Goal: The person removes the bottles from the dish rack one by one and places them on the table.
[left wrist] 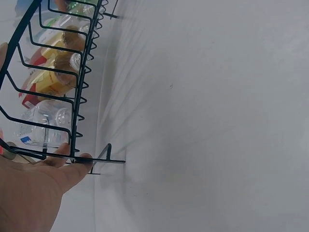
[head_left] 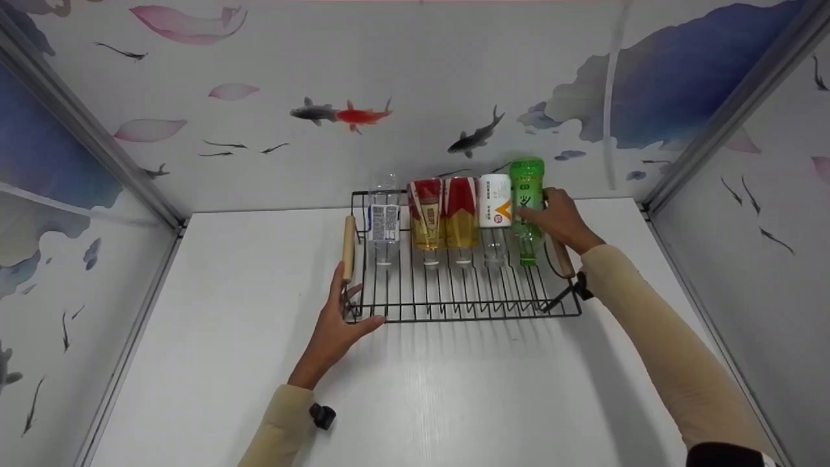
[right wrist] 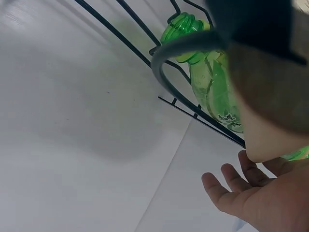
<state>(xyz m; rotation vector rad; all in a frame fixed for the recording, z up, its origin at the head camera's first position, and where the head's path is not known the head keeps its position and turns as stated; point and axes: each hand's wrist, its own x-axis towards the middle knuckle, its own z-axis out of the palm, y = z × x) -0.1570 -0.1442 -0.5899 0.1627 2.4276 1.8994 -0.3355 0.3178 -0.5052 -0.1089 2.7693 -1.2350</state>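
A black wire rack (head_left: 441,319) with wooden handles (head_left: 349,250) stands against the back wall, tilted toward me. Upside-down bottles lean in a row on it: a clear bottle (head_left: 384,224), two with red-and-gold labels (head_left: 426,214) (head_left: 461,214), one with a white label (head_left: 495,202) and a green bottle (head_left: 526,188) at the right end. My left hand (head_left: 337,331) holds the rack's lower left corner, its thumb along the front wire. My right hand (head_left: 563,220) is at the green bottle, thumb against its side; in the right wrist view its other fingers (right wrist: 216,188) are spread and loosely bent.
The rack is on a white table (head_left: 428,389). Close behind it rises a wall (head_left: 415,71) painted with fish and petals, and side walls (head_left: 58,259) stand left and right. A dark strap and handle (right wrist: 260,29) block part of the right wrist view.
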